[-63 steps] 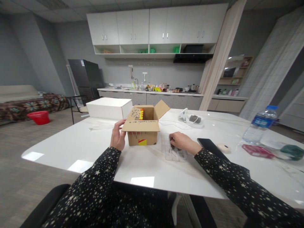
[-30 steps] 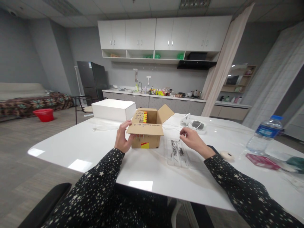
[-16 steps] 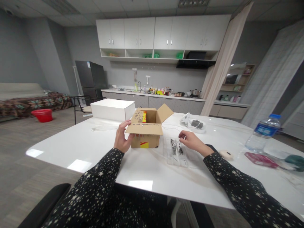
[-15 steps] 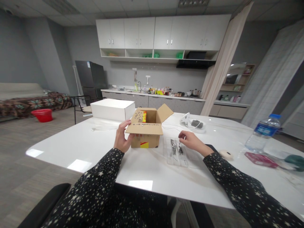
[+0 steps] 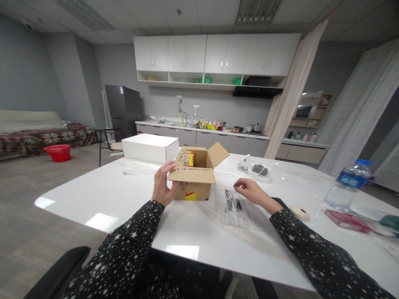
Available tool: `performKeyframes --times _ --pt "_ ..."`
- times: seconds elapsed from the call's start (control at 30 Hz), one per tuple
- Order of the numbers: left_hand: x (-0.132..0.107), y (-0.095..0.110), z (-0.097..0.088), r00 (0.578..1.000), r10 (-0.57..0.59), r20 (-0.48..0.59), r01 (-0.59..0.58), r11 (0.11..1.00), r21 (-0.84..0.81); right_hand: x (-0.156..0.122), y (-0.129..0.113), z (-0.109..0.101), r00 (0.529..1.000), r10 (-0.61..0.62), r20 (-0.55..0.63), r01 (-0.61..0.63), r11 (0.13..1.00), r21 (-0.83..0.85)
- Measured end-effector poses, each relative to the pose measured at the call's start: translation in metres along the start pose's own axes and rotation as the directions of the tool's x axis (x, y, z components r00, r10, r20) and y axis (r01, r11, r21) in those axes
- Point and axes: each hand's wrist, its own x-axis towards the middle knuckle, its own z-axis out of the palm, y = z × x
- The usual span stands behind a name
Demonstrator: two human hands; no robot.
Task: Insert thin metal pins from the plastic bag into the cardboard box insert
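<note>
A small open cardboard box [image 5: 195, 189] stands on the white table [image 5: 193, 226]. Its front flap lies level and has a row of small screws stuck through it. My left hand [image 5: 163, 187] grips the box's left side, with the thumb up on the flap's edge. To the right of the box lies a clear plastic tray [image 5: 232, 207] with several dark screws in it. My right hand [image 5: 252, 192] hovers over the tray's far end, its fingertips pinched on a thin screw that barely shows.
A white box [image 5: 149, 148] stands behind the cardboard one. A white device with a cable [image 5: 254, 168] lies further back. On the right are a black phone [image 5: 282, 202], a round tape roll [image 5: 299, 212], a water bottle [image 5: 347, 185] and a pink packet [image 5: 343, 220].
My right hand rose from the tray with a thin screw in its fingertips, then sank back over the tray's far end. My left hand stayed on the box. The camera tilted slightly.
</note>
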Motion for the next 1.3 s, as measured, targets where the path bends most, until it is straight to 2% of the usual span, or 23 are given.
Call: performKeyframes --times 0.2,0.43,0.63,0.7,0.83,1.07,1.3 --pt "0.004 0.002 -0.005 1.0 -0.006 0.004 0.006 1.0 -0.023 -0.001 -0.054 -0.012 0.982 -0.084 -0.172 0.122 0.966 0.228" --pt "0.006 0.005 -0.004 1.0 -0.028 0.007 0.029 0.997 -0.076 0.012 -0.126 -0.018 0.956 -0.24 -0.17 0.292 0.842 0.454" --pt "0.006 0.004 -0.002 1.0 -0.021 0.01 0.022 0.994 -0.106 0.031 -0.165 -0.014 0.931 -0.313 -0.185 0.363 0.761 0.537" --pt "0.005 0.003 -0.002 1.0 -0.015 0.015 0.016 0.994 -0.106 0.037 -0.173 -0.011 0.931 -0.314 -0.184 0.362 0.746 0.559" --pt "0.005 0.003 -0.002 1.0 -0.014 0.016 0.016 0.995 -0.102 0.048 -0.181 0.0 0.927 -0.315 -0.205 0.375 0.781 0.499" --pt "0.004 0.003 -0.003 1.0 -0.018 0.014 0.02 0.995 -0.099 0.053 -0.175 0.029 0.888 -0.365 -0.279 0.456 0.773 0.441" --pt "0.005 0.005 -0.004 1.0 -0.017 0.001 0.017 0.996 -0.089 0.053 -0.175 0.032 0.867 -0.381 -0.32 0.491 0.756 0.432"
